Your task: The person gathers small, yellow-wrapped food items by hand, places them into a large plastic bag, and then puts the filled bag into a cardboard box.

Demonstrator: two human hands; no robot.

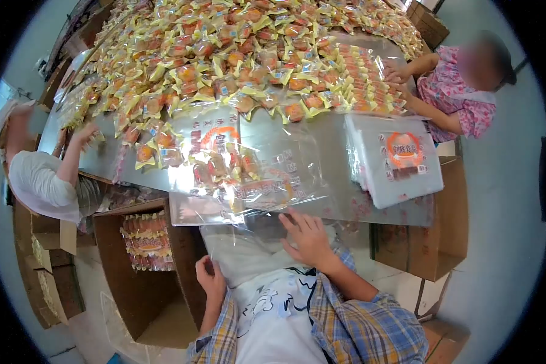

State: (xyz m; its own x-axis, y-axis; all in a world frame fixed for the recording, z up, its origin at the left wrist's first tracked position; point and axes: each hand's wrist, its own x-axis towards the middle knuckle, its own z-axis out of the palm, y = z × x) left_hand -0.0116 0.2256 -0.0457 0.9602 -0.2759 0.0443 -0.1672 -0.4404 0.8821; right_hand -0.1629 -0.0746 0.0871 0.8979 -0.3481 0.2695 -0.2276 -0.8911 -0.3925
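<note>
A clear printed bag [285,164] lies across the front edge of the metal table, with several wrapped cakes [224,167] inside its left part. My right hand [308,238] rests at the bag's near edge, fingers spread apart. Lower and to the left, my left hand [211,278] is raised beside the clear plastic that hangs over my lap, its thumb and fingers curled close together; whether they pinch the film is too small to tell. Under the bag, at the table edge, sits a stack of flat bags [191,212].
Loose wrapped cakes [224,54] are heaped over the table. Another stack of printed bags [400,161] lies at right. An open carton [158,309] holding packed cakes [148,241] stands left of my legs. Co-workers sit at left [45,182] and right [455,91]; another carton [449,224] stands right.
</note>
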